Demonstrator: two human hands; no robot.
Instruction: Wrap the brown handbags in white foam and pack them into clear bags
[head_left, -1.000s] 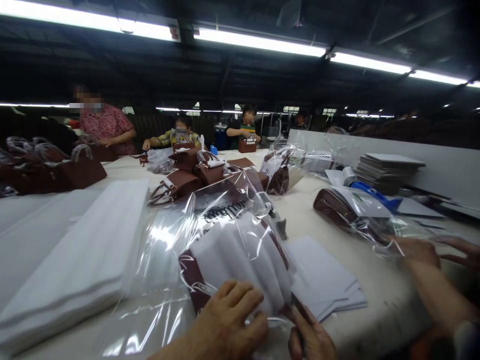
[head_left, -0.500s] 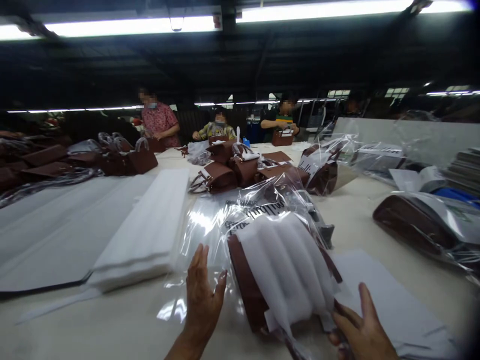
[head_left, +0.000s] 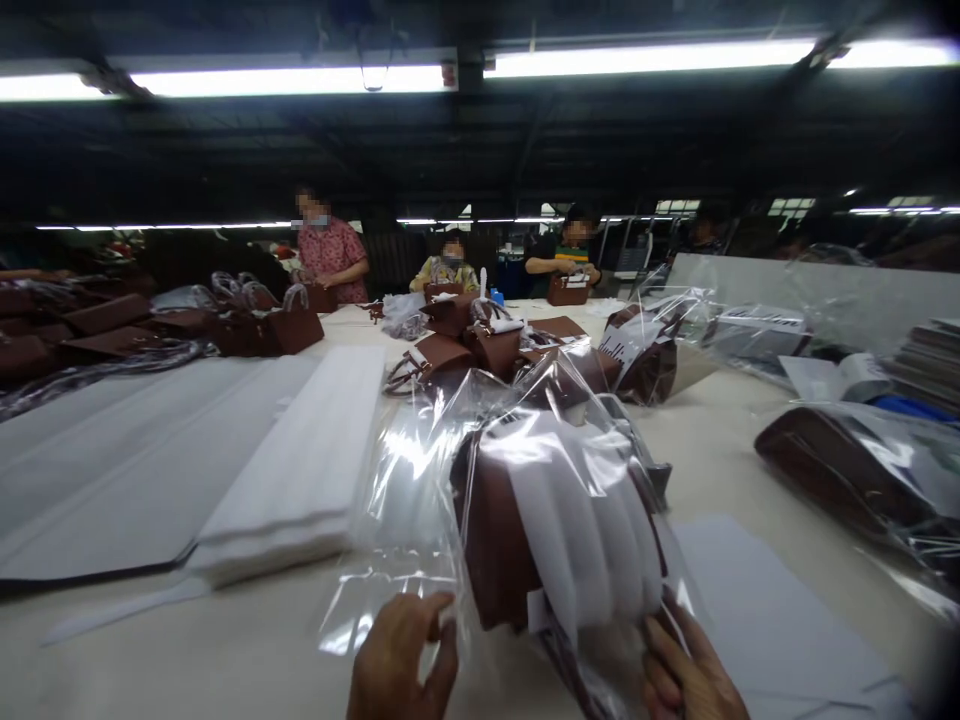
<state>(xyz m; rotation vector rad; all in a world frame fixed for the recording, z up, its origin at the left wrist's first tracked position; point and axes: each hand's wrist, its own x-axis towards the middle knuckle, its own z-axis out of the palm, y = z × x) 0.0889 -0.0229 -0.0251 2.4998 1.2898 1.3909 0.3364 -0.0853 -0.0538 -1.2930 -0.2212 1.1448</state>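
A brown handbag [head_left: 499,540] with white foam sheet [head_left: 581,520] around its side lies inside a clear plastic bag [head_left: 409,450]. At the plastic's near left edge, my left hand [head_left: 405,655] has thumb and fingers curled toward each other; what they pinch, if anything, is too clear to make out. My right hand [head_left: 686,660] has its fingers closed on the near right edge of the plastic, beside the foam. The handbag's wrapped handles hang between my hands.
Stacked white foam sheets [head_left: 300,450] lie left. Brown handbags [head_left: 442,355] are piled behind, more at the far left. A plastic-wrapped handbag [head_left: 832,455] and white paper [head_left: 757,590] lie right. Three people [head_left: 330,250] work across the table.
The handbag and foam now sit deeper in the plastic. My left hand has moved down and curled its fingers; my right hand has moved slightly left and closed on the plastic edge.
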